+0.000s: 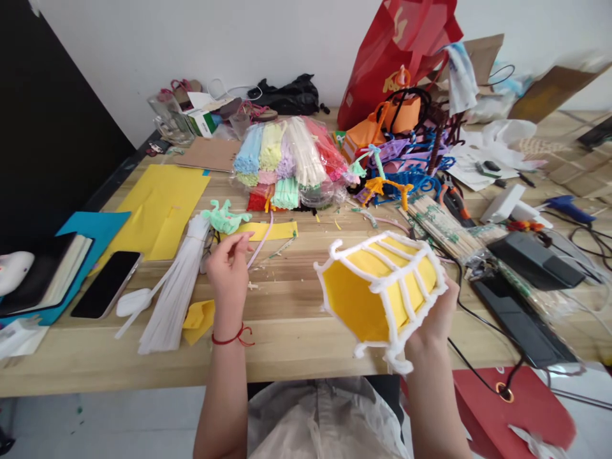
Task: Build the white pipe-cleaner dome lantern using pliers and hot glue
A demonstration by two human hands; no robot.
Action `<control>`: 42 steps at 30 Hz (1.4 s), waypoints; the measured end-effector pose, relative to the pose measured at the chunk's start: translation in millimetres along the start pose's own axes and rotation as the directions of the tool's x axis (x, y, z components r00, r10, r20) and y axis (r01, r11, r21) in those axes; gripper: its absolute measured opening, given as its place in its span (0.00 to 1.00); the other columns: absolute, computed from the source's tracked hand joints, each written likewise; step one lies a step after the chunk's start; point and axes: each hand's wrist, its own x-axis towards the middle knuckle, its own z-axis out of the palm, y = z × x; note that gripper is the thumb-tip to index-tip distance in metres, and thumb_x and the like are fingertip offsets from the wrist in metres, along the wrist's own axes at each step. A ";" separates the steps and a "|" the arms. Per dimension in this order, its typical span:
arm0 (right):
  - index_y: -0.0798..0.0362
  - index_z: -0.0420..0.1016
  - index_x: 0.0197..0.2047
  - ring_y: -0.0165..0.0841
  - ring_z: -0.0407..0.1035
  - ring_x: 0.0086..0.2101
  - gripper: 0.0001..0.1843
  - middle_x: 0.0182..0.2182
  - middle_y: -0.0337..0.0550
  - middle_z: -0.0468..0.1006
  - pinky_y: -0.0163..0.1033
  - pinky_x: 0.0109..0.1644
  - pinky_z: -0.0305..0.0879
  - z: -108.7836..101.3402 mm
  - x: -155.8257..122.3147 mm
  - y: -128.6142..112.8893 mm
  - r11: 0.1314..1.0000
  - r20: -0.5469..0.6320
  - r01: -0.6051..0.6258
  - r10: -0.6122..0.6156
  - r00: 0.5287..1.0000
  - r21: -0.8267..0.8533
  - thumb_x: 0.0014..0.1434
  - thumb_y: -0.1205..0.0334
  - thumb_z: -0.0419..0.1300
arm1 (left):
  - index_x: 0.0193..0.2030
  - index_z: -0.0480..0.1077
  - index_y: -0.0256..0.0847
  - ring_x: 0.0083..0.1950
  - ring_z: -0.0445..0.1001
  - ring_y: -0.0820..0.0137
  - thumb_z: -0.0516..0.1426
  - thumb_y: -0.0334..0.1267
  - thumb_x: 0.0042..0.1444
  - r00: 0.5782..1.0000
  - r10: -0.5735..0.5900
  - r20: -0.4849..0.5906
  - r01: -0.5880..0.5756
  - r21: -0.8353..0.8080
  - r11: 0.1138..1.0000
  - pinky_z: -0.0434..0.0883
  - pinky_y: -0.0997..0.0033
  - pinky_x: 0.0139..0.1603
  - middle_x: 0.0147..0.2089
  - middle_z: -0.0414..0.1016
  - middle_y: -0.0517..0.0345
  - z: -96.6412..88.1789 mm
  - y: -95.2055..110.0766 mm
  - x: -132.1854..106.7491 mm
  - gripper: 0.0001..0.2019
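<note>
A paper lantern [411, 271], with yellow walls and a white pipe-cleaner frame, is tilted over the front of the table, its open end facing left. My right hand [436, 312] grips it from the right and below; the lantern hides most of those fingers. White curls stick out at its corners. To the left, my left hand [229, 261] is raised with its fingers curled in, and nothing shows between them. Close beside that hand are a mint-green pipe-cleaner piece [224, 218], a yellow paper strip [270, 231] and a bundle of white strips [174, 293].
Bagged pipe cleaners [287, 156] lie at the back centre, near a red bag [396, 57]. A phone [108, 284] and yellow sheets [157, 204] are at left. Pliers [454, 197], a glue gun [568, 209] and a black cable [471, 319] occupy the right.
</note>
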 end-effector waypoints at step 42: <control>0.49 0.75 0.34 0.40 0.78 0.32 0.14 0.29 0.40 0.82 0.48 0.43 0.77 6.4 -9.6 1.4 0.999 0.033 -0.009 0.008 0.999 0.049 0.51 0.50 0.56 | 0.40 0.70 0.41 0.30 0.69 0.71 0.50 0.55 0.66 0.620 0.145 0.771 -0.039 -0.154 0.987 0.63 0.72 0.33 0.29 0.71 0.62 24.3 47.8 -37.9 0.19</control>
